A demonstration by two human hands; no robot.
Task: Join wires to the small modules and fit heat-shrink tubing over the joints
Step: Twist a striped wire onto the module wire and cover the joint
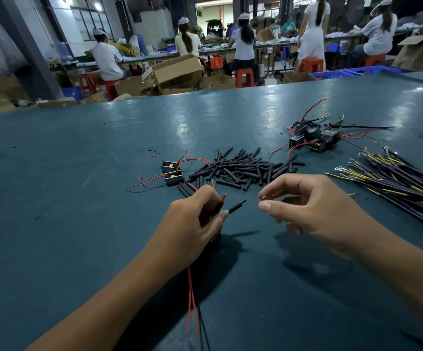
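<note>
Your left hand (197, 216) grips a black tube (235, 207) and red wires (192, 300), the module hidden beneath. Your right hand (304, 206) pinches a barely visible yellow wire tip (264, 197).

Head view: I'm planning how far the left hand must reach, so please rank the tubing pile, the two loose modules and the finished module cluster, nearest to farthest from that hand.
1. The two loose modules, just beyond the left hand, slightly to its left.
2. The tubing pile, beyond the hand to the right; its nearest pieces make this close to call with the first.
3. The finished module cluster, far right, clearly farthest.
</note>
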